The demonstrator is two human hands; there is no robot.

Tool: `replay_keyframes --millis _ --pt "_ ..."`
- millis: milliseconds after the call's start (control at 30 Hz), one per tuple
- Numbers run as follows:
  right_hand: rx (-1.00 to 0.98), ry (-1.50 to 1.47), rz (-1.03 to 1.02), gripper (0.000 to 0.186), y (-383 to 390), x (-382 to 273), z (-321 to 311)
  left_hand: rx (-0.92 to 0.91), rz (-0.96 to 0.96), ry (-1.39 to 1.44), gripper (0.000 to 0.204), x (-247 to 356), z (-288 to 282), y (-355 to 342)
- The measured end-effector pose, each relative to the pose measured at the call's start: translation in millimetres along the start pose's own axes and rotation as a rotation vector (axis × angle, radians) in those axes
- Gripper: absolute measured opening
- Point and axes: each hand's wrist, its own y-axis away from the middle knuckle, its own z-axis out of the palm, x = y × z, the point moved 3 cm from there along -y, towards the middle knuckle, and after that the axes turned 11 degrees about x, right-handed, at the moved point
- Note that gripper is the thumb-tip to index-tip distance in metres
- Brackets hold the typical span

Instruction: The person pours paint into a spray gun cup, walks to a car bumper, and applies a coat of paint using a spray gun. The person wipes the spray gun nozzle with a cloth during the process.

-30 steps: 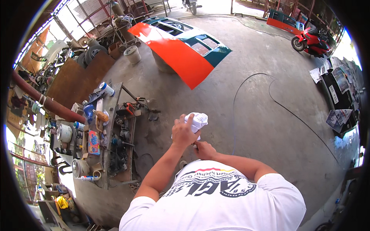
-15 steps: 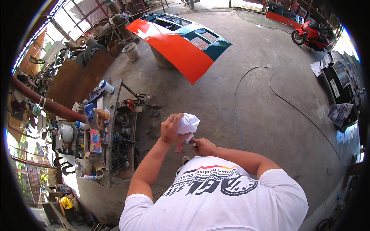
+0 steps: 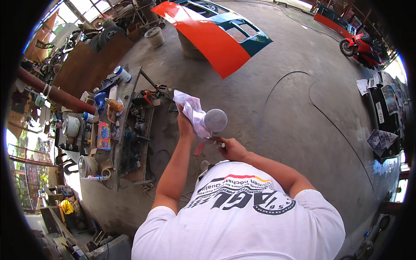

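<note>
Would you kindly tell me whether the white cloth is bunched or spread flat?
Bunched: creases run across the white cloth at the left hand.

Bright overall, lit by daylight from both sides. Blows out to white at the left fence [image 3: 45, 171]. Glares on the orange panel [image 3: 216, 47], near its far left corner. Falls into dark shadow under the bench [image 3: 133, 89]. Tints lilac in the cloth [image 3: 192, 110] folds. Reads fairly sharp mid-frame; bends and softens toward the black fisheye rim.
</note>
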Motion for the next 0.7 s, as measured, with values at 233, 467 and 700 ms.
replay_keyframes --millis 233,467,700 --pt "-0.114 0.293 0.055 0.031 -6 12 10 -0.448 0.971 -1.518 0.058 19 47 81" --pt "-0.201 0.315 0.013 0.033 -3 -14 23 -0.46 0.674 -1.755 0.057 26 35 55" --pt "-0.214 0.157 -0.203 0.045 -32 -50 66 -0.271 0.159 -1.081 0.055 78 -43 -31"
